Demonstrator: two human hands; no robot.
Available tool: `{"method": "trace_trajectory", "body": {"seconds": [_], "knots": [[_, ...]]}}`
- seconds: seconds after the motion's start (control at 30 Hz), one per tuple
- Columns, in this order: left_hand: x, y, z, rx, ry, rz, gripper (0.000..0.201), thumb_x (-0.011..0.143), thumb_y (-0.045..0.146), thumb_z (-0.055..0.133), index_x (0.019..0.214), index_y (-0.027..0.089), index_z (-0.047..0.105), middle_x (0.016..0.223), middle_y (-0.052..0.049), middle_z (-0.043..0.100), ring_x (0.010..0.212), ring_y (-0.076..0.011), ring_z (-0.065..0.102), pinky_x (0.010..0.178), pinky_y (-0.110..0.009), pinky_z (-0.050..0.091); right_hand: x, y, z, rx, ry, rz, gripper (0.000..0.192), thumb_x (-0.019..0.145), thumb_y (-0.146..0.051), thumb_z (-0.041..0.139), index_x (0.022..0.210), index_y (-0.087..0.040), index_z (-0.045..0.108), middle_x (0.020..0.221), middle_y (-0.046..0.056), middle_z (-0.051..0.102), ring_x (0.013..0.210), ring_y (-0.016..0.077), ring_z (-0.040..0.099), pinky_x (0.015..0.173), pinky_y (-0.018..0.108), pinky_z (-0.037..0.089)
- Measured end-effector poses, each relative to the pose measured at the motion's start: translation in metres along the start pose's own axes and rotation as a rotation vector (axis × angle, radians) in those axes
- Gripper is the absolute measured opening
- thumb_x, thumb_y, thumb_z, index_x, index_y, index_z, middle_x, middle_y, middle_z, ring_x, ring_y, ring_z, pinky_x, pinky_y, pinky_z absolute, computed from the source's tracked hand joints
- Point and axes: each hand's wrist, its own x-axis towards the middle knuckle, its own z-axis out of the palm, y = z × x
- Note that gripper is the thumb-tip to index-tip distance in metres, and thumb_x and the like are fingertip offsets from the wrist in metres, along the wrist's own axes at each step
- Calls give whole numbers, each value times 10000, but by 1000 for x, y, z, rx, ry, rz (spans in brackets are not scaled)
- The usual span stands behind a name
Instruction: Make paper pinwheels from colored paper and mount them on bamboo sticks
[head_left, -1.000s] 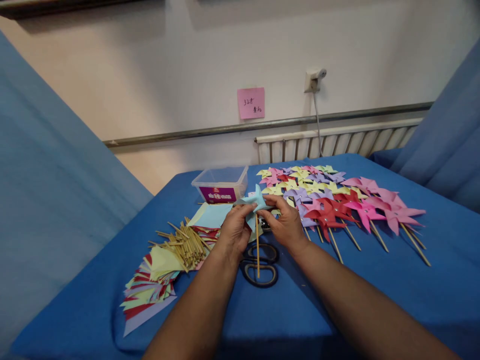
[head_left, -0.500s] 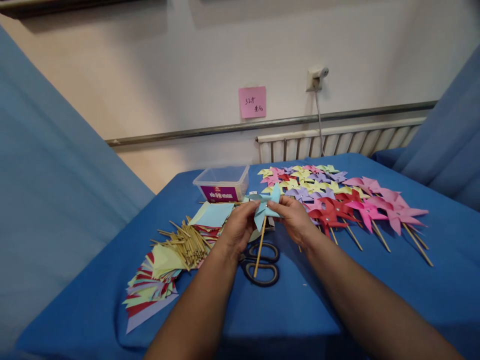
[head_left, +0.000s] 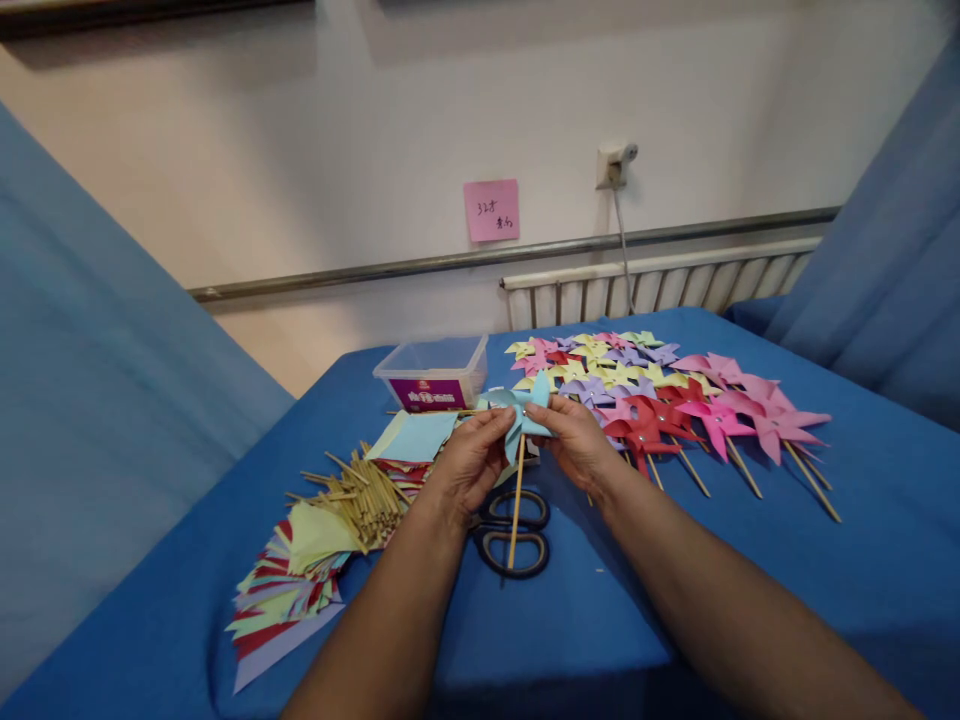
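Observation:
A light blue paper pinwheel (head_left: 534,412) on a thin wooden stick is held up between my two hands. My left hand (head_left: 474,455) pinches its blades from the left side, fingers closed. On the right side my right hand (head_left: 576,440) grips another blade between thumb and fingers. The stick (head_left: 517,505) hangs down from the pinwheel's centre, slightly tilted. Behind its lower end lie scissors (head_left: 536,550) with black handles; their blades are hidden by my left hand and wrist.
Finished pinwheels (head_left: 645,420) in several colours spread over the right of the blue table (head_left: 750,600). To the left lie bundled sticks (head_left: 364,495), fanned paper sheets (head_left: 281,590) and a light blue paper stack (head_left: 420,437). A clear plastic box (head_left: 431,370) stands at the back.
The whole view has shifted slightly, so things on the table appear a little further left. Both hands keep their hold on the light blue pinwheel, with hardly any change in pose.

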Motion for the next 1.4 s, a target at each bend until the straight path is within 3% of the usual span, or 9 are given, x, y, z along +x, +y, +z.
{"method": "trace_trajectory", "body": {"seconds": [0.37,0.57,0.67,0.8,0.93,1.03,1.2,1.3,1.4], "knots": [[7,0,-1,124,87,70,237,592,219,848,746,127,693,661,-17,663,598,-112,591,624,-230,471,8,9,5,-141,28,-99,331,567,-424,817,736,-183,665,710,-4,661,660,148,582,637,274,467],[11,5,-2,52,161,158,256,592,190,825,794,113,687,701,-36,686,605,-133,609,624,-244,490,4,6,10,-241,147,-50,436,715,-620,643,777,-190,607,690,-4,630,490,101,510,432,219,333],[13,9,-6,-20,266,206,231,588,175,813,745,130,649,654,-16,668,581,-137,605,590,-249,492,-3,8,16,-358,50,18,433,745,-620,612,751,-187,599,712,16,660,433,88,484,393,219,280],[15,10,-6,-56,356,239,209,593,154,794,690,147,609,606,9,644,531,-124,580,539,-239,479,-14,21,23,-458,-24,23,291,664,-429,747,673,-200,567,584,-29,611,418,79,446,414,219,313],[13,6,1,-39,327,228,237,580,157,811,662,143,589,603,15,637,540,-119,586,564,-235,484,-23,30,20,-444,6,18,220,661,-322,727,656,-206,541,547,-46,604,435,81,459,441,213,334],[9,1,7,-19,218,196,242,592,181,820,732,127,630,679,0,667,600,-122,607,609,-234,496,-34,25,15,-412,36,11,236,657,-340,716,662,-199,527,545,-47,605,433,80,469,437,206,339],[1,-4,10,39,-20,33,286,714,297,759,939,150,662,906,-55,711,804,-169,666,697,-261,522,-65,-1,-14,-430,181,-42,285,663,-425,705,687,-196,537,560,-33,614,411,78,441,421,206,310],[-1,-5,10,73,-15,-3,371,741,309,733,1069,161,646,1096,-112,692,965,-217,665,772,-294,529,-88,-25,-55,-562,334,-72,306,660,-459,701,684,-193,553,552,-21,600,424,96,454,430,215,308],[1,-5,10,95,44,9,364,747,295,722,1075,155,645,1121,-126,685,941,-204,671,741,-273,530,-109,-48,-104,-735,467,-134,287,674,-447,682,660,-194,547,545,-26,566,455,106,460,467,230,334]]}}
